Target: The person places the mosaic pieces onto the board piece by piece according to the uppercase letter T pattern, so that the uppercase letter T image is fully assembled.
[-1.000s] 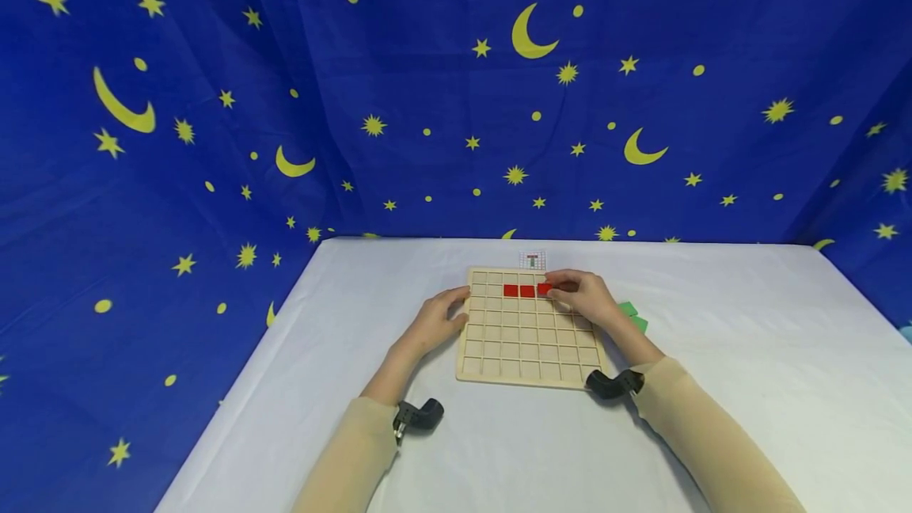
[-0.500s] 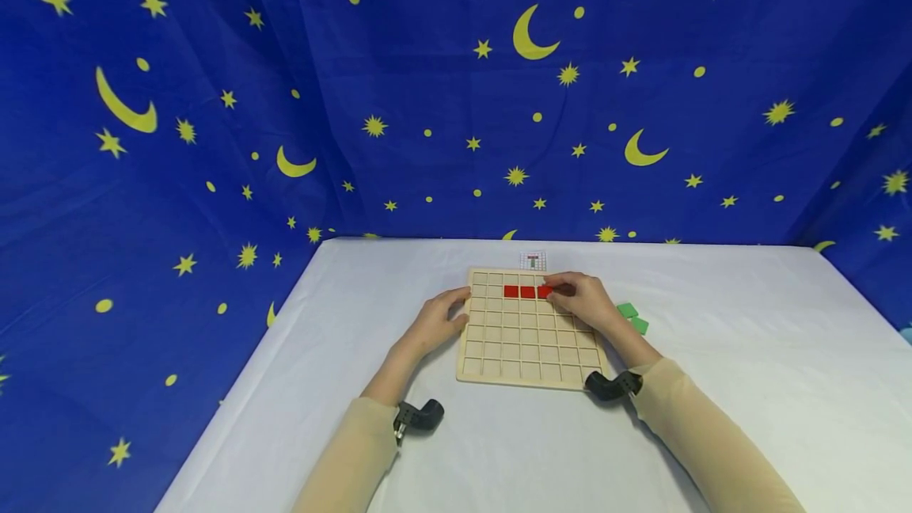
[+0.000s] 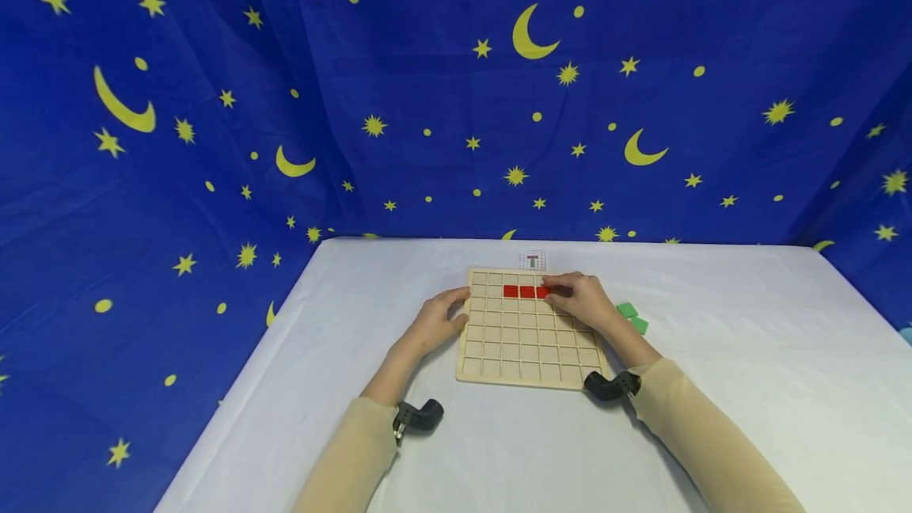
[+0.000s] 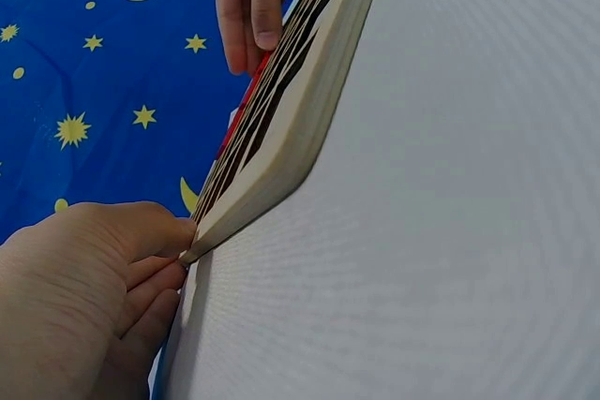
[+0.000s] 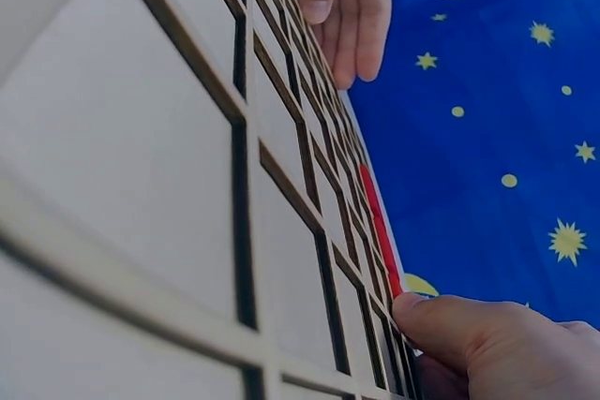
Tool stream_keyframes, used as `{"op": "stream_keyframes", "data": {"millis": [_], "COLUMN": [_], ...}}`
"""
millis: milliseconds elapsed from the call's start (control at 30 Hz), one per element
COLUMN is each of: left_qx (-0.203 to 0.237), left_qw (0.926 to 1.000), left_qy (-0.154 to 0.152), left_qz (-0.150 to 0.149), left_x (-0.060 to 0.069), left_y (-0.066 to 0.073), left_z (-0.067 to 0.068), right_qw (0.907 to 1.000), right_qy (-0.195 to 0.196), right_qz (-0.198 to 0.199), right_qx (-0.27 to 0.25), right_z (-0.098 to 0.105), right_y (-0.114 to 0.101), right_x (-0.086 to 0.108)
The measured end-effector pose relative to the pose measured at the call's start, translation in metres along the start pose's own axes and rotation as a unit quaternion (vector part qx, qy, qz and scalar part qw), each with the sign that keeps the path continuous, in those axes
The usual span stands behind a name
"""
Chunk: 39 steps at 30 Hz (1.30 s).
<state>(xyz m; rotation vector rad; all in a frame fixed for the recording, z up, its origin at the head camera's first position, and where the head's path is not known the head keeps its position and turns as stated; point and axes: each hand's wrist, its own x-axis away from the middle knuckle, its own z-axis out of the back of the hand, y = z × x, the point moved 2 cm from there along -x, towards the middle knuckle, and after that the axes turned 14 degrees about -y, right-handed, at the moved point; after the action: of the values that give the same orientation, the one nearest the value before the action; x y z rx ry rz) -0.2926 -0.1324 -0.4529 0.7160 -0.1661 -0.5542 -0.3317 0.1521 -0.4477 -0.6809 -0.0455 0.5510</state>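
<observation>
A wooden grid board (image 3: pixel 530 333) is laid on a white cloth (image 3: pixel 499 457). Its left edge is touched by the fingertips of the left hand (image 3: pixel 436 323), thumb and fingers spread apart. The rightmost red tile (image 3: pixel 542 292) is pinched between thumb and fingers of the right hand (image 3: pixel 584 299); it is lined up with two other red tiles (image 3: pixel 527 292) in the second row. Green tiles (image 3: pixel 627 310) are placed beside the board's right edge, a small printed card (image 3: pixel 533 255) beyond its far edge.
</observation>
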Motion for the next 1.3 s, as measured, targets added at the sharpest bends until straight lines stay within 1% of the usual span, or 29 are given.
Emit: {"op": "stream_keyframes", "data": {"millis": [67,133,200,300,367,467,567,633,733,800,867,1067,1167,1300], "left_qx": [-0.001,-0.002,-0.002,-0.005,-0.005,-0.002,-0.001,-0.002,-0.003,-0.005,-0.005,-0.003,-0.002,0.001], "left_qw": [1.0000,1.0000,1.0000,1.0000,1.0000,1.0000,1.0000,1.0000,1.0000,1.0000,1.0000,1.0000,1.0000,1.0000], "left_qy": [0.000,-0.001,0.000,0.001,0.001,-0.002,-0.003,-0.002,0.002,0.004,0.006,0.007,0.007,0.006], "left_qz": [-0.001,-0.002,-0.004,-0.003,-0.001,0.004,0.009,0.009,0.005,0.001,-0.001,0.001,0.001,0.000], "left_x": [0.000,0.000,-0.001,-0.001,-0.002,-0.002,-0.002,-0.002,-0.003,-0.003,-0.003,-0.001,-0.001,-0.001], "left_y": [0.000,0.001,0.000,0.000,0.000,0.000,0.000,0.000,-0.001,-0.001,0.000,0.000,-0.002,-0.002], "left_z": [0.000,-0.001,-0.001,-0.001,-0.001,-0.001,0.000,0.000,0.001,0.002,0.002,0.002,0.001,0.000], "right_qw": [0.9997,0.9972,0.9911,0.9780,0.9706,0.9614,0.9543,0.9539,0.9570,0.9612,0.9629,0.9682,0.9694,0.9686], "right_qy": [0.001,0.002,0.007,0.013,0.019,0.022,0.026,0.029,0.039,0.044,0.050,0.055,0.053,0.043], "right_qz": [-0.011,-0.029,-0.048,-0.064,-0.065,-0.051,-0.041,-0.038,-0.035,-0.034,-0.034,-0.043,-0.061,-0.083], "right_qx": [-0.024,-0.068,-0.124,-0.198,-0.231,-0.270,-0.295,-0.296,-0.285,-0.270,-0.263,-0.240,-0.232,-0.231], "right_z": [0.001,0.003,0.006,0.012,0.018,0.030,0.044,0.055,0.068,0.075,0.079,0.087,0.088,0.085], "right_y": [0.001,0.002,0.003,0.000,-0.003,-0.008,-0.010,-0.017,-0.013,-0.009,0.003,0.019,0.028,0.041], "right_x": [0.000,0.000,0.000,0.000,0.000,0.003,0.008,0.015,0.026,0.035,0.041,0.065,0.074,0.083]}}
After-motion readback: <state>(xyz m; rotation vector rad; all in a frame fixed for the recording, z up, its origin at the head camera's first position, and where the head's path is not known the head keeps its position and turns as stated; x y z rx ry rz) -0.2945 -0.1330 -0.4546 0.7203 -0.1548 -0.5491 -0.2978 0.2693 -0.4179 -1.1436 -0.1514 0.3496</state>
